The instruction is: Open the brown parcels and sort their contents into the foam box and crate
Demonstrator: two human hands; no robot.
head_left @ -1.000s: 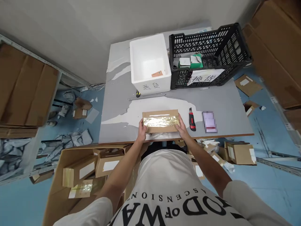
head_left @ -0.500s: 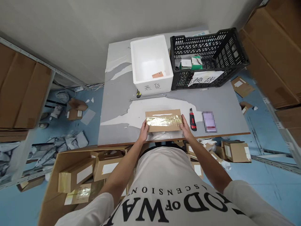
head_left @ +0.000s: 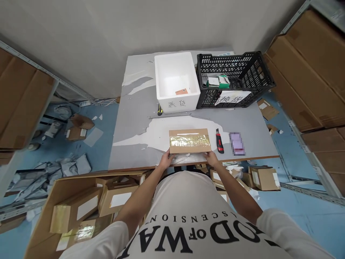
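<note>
A flat cardboard box [head_left: 190, 148] with shiny yellowish tape across its top is between my hands, at the table's front edge. My left hand [head_left: 166, 159] grips its near left corner, and my right hand [head_left: 211, 158] has hold of the near right corner. Fingertips of both hands are partly hidden under the box. To the right of it lies a red and black utility knife [head_left: 219, 141]. Beyond the knife is a blurred-out purple item [head_left: 237, 144]. Some crumpled white material [head_left: 185, 157] shows below the box's near edge.
A white foam box [head_left: 176, 75] with an orange slip inside stands at the back of the grey table [head_left: 129, 118]. Beside it is a black crate [head_left: 234, 72] holding small green-white boxes. A yellow-black cutter [head_left: 160, 109] lies near the foam box. A big carton [head_left: 43, 201] of parcels sits front left.
My hands have shifted from the box's sides to its near corners. The box's near side now shows more. The whole view has tilted slightly.
</note>
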